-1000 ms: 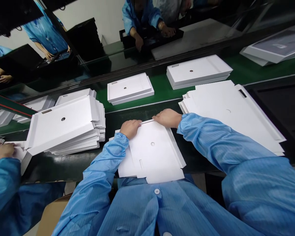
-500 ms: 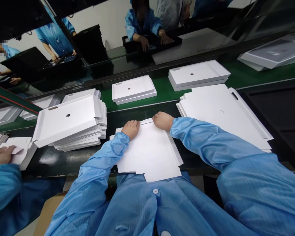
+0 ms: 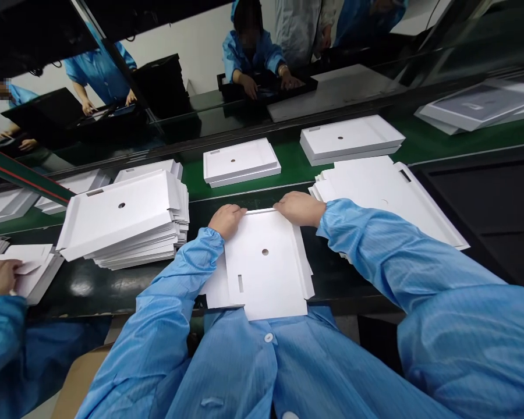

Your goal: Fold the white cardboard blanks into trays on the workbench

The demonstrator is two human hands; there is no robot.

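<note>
In front of my body lies a white die-cut cardboard sheet [image 3: 271,285] with a small round hole, a narrow slot and flaps along its sides. Its far edge is folded up. My left hand [image 3: 227,221] closes on the far left corner, thumb and fingers pressed together. At the far right corner, my right hand [image 3: 300,208] pinches the same folded edge. Another white piece [image 3: 216,288] shows under the sheet on the left. The sheet's near flap hangs over the table edge against my blue coat.
A tall pile of part-folded white cardboard trays [image 3: 122,212] stands left, flat blanks [image 3: 371,192] right. White trays [image 3: 242,163] sit on the green belt [image 3: 288,157] behind. A co-worker's hand [image 3: 0,278] works at far left; other people are beyond the glass.
The sheet's round hole and slot now show where its surface looked plain before. My right hand has shifted slightly right, my left slightly left and up, both still at the far edge.
</note>
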